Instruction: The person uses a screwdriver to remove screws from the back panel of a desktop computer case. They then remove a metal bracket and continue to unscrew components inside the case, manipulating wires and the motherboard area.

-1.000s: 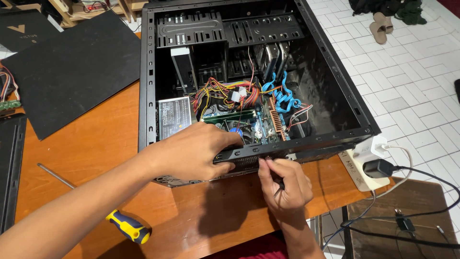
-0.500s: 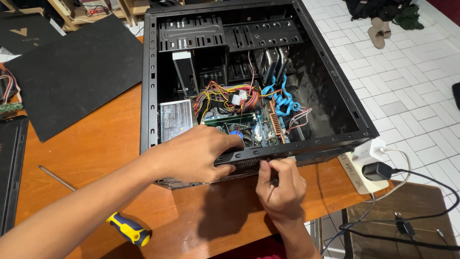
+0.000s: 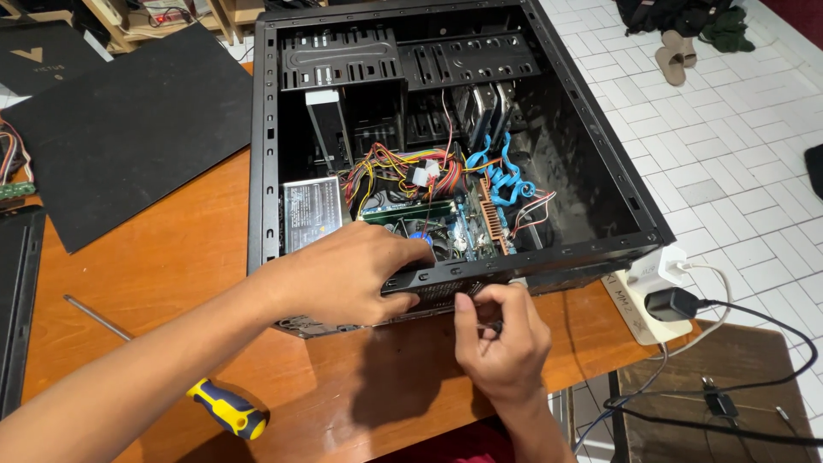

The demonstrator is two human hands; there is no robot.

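left hand [image 3: 347,274] clenched on the computer case [image 3: 566,163] near rim; right hand [image 3: 506,339] pinches a small tool [image 3: 490,326] against it, at the worktop [image 3: 154,274] edge.

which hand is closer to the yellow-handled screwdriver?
Left. The left hand grips the computer case's near edge, up and right of the screwdriver on the table. The right hand is farther right, at the case's rear panel.
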